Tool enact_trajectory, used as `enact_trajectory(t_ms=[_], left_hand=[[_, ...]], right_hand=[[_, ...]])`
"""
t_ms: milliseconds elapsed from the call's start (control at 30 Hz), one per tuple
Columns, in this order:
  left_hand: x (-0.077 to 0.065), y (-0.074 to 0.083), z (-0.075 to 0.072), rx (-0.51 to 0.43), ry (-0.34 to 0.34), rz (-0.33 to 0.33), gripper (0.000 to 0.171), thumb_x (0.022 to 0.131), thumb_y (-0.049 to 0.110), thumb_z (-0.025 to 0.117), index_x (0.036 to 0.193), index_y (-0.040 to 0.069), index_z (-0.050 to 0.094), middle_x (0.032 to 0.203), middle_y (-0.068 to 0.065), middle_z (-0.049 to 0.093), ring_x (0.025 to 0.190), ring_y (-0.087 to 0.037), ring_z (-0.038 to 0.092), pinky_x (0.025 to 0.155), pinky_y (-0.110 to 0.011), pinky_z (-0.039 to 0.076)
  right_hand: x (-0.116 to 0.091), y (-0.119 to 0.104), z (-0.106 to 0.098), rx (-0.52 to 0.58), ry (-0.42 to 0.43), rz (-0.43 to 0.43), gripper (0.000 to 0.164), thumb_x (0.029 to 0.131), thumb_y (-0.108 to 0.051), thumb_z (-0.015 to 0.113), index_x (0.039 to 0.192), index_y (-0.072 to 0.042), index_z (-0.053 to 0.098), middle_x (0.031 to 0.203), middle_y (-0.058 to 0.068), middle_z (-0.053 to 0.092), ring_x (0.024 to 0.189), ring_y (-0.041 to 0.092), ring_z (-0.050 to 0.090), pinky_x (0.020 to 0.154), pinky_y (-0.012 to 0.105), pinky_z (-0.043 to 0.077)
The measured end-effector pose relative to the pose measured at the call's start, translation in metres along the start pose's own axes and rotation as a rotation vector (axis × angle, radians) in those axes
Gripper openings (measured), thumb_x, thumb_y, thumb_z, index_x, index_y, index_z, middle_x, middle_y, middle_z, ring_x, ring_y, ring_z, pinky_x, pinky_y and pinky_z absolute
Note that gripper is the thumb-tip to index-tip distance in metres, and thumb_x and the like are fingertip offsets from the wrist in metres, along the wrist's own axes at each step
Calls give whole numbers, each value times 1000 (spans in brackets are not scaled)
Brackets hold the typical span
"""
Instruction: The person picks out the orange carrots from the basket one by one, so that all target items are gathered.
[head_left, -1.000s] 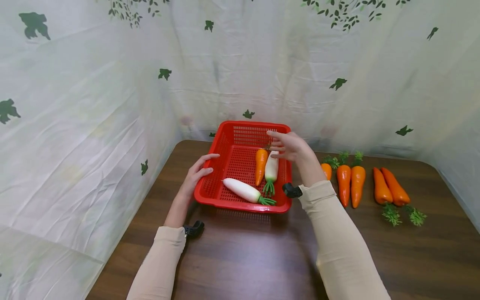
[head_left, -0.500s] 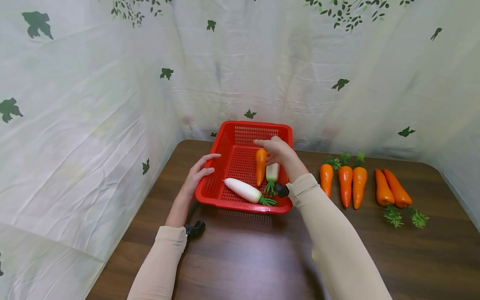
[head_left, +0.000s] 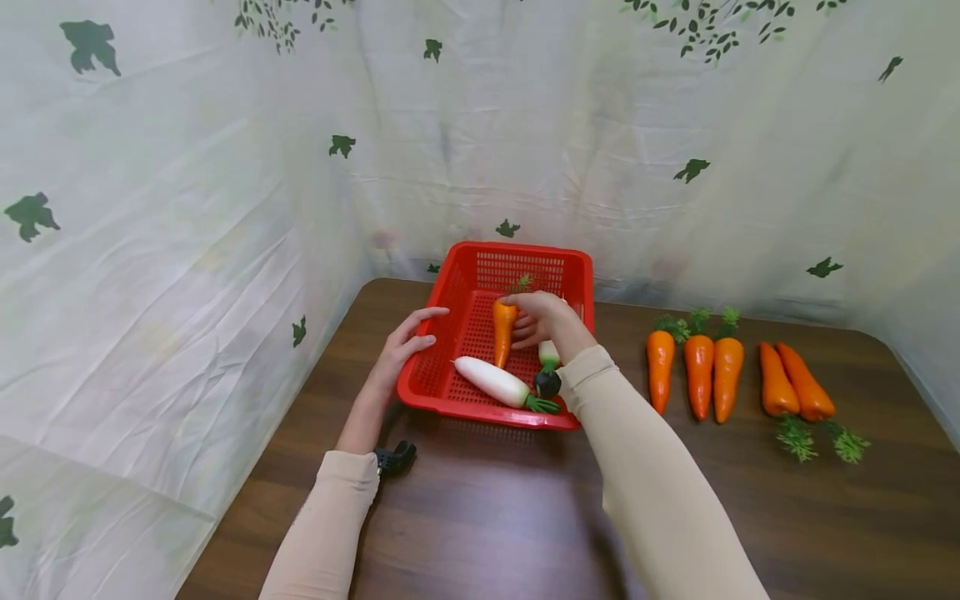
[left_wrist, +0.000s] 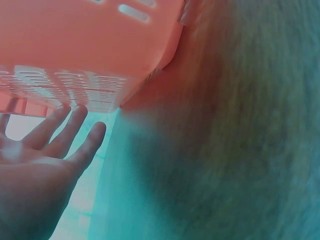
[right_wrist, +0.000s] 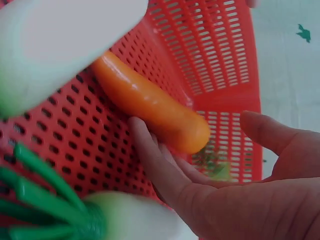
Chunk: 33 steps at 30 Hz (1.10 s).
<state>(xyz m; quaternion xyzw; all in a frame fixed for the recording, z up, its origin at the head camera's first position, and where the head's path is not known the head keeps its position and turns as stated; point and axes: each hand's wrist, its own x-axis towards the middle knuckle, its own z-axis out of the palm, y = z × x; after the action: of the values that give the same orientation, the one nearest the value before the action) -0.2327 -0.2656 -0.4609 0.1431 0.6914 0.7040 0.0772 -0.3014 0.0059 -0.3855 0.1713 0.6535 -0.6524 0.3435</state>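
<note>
A red plastic basket [head_left: 487,413] stands on the table, and my left hand [head_left: 401,344] touches its left side. In the left wrist view, straight fingers [left_wrist: 67,132] lie along the basket's outer wall. My right hand [head_left: 547,321] is inside the basket, its straight fingers [right_wrist: 150,150] against the side of an orange carrot [head_left: 503,333]. The right thumb [right_wrist: 265,131] stays apart from the carrot. One white radish [head_left: 491,380] lies across the basket's near part. Another radish [head_left: 550,357] is partly hidden under the right hand and wrist.
Right of the basket lie several carrots on the dark wooden table [head_left: 480,517]: a group of three [head_left: 698,375] with tops away from me, and a pair [head_left: 795,383] with tops towards me. A pale leaf-printed cloth [head_left: 630,167] hangs behind and to the left.
My right hand has come down and left into the basket, from above the radish to the carrot. The carrot has shifted left. My left hand stays at the rim.
</note>
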Motion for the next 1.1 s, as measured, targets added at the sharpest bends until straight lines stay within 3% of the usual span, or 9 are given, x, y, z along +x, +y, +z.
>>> enact_trajectory(t_ms=[433, 667, 867, 1100], left_hand=[[1, 2, 0, 16, 5, -8, 47, 106, 17, 51, 153, 20, 50, 160, -10, 43, 137, -45, 50, 98, -38, 60], [2, 0, -1, 7, 3, -9, 47, 106, 14, 50, 152, 16, 50, 159, -10, 44, 138, -44, 50, 100, -38, 60], [2, 0, 0, 13, 5, -13, 46, 106, 14, 49, 152, 17, 50, 158, -10, 44, 137, -42, 50, 98, -35, 59], [2, 1, -1, 18, 4, -7, 47, 105, 15, 49, 152, 16, 49, 159, -9, 43, 135, -42, 51, 97, -34, 59]], right_hand=[[12, 0, 27, -33, -76, 15, 64, 107, -30, 61, 155, 6, 39, 157, 27, 47, 142, 41, 52, 117, 53, 46], [19, 5, 40, 0, -111, -49, 58, 107, -18, 61, 154, 5, 34, 154, 30, 49, 142, 44, 52, 118, 54, 44], [23, 11, 54, 3, -70, -101, 61, 104, -9, 64, 153, 2, 30, 148, 32, 54, 137, 43, 58, 116, 52, 47], [28, 13, 66, -26, -40, -141, 53, 101, -4, 67, 145, 6, 40, 138, 32, 57, 129, 45, 62, 111, 51, 52]])
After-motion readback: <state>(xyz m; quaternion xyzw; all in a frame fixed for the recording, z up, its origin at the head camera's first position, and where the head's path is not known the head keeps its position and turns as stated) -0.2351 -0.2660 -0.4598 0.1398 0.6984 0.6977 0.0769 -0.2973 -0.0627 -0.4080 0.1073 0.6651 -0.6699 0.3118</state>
